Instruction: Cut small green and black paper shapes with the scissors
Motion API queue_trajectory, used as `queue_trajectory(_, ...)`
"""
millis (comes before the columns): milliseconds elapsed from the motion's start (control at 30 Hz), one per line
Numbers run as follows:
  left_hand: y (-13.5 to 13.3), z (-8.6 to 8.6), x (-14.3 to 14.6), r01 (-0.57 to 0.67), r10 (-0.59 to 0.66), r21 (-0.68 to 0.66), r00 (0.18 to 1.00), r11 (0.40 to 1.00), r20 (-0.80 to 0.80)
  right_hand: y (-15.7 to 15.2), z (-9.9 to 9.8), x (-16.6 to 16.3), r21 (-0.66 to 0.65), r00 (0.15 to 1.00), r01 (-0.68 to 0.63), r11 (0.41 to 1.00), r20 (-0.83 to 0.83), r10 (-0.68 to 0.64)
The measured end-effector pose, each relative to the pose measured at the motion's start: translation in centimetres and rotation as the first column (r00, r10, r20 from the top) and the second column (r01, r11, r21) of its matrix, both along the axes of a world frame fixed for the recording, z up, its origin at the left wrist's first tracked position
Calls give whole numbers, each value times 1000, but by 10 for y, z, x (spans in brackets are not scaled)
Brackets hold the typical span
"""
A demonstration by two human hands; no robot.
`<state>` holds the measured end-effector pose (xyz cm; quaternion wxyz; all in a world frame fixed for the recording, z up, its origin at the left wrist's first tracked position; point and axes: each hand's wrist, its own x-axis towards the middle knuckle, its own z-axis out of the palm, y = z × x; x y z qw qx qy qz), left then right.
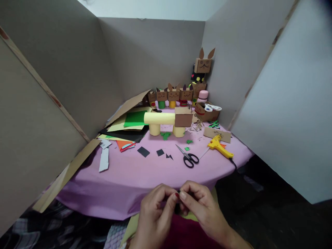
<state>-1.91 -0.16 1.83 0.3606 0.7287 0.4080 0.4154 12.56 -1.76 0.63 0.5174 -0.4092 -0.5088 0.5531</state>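
My left hand and my right hand meet at the bottom centre, just in front of the table edge. Both pinch a tiny dark piece between their fingertips; it is too small to name. On the pink cloth beyond them lie black-handled scissors, small black paper scraps and a yellow glue gun. A paper-tube animal with yellow body and legs and a brown box head stands mid-table.
Stacked coloured paper sheets lie at the left, with cardboard strips leaning off the edge. A row of small cardboard box figures stands at the back. A box with white scissors sits at the back right. Grey panels wall in the table.
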Motion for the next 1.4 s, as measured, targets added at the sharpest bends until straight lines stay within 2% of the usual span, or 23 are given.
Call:
queue_trajectory(100,4,-8,1,-33,44,-164,997,986,63,2,0,1,120,971,66,990,221,-92)
queue_trajectory(167,7,-11,1,-19,33,-204,998,979,62,3,0,2,202,925,73,977,353,-142)
queue_trajectory(300,11,-7,-2,39,-45,-81,997,996,-67,7,1,6,251,882,-2,968,456,-117)
queue_trajectory(400,16,-2,0,30,-19,73,989,997,-144,14,1,6,252,902,-2,968,418,-108)
queue_trajectory(467,25,-3,3,-14,27,101,991,995,-127,25,-1,5,242,929,49,969,346,-134)
queue_trajectory(567,49,-15,8,-70,70,-22,997,997,-20,52,-12,4,168,959,125,978,233,-163)
queue_trajectory(633,69,-27,10,-43,57,-175,996,984,75,73,-22,2,124,969,123,985,201,-146)
queue_trajectory(800,98,-46,7,-28,52,-204,992,979,113,110,-45,-3,32,985,145,989,94,-147)
queue_trajectory(1067,88,-44,8,-56,70,-149,993,987,91,108,-52,-3,12,987,145,989,71,-146)
queue_trajectory(1233,88,-47,9,-107,118,-125,990,986,80,104,-54,-5,49,984,144,988,95,-148)
queue_trajectory(1400,91,-52,9,-103,114,-141,990,985,78,102,-55,-5,93,979,158,983,111,-168)
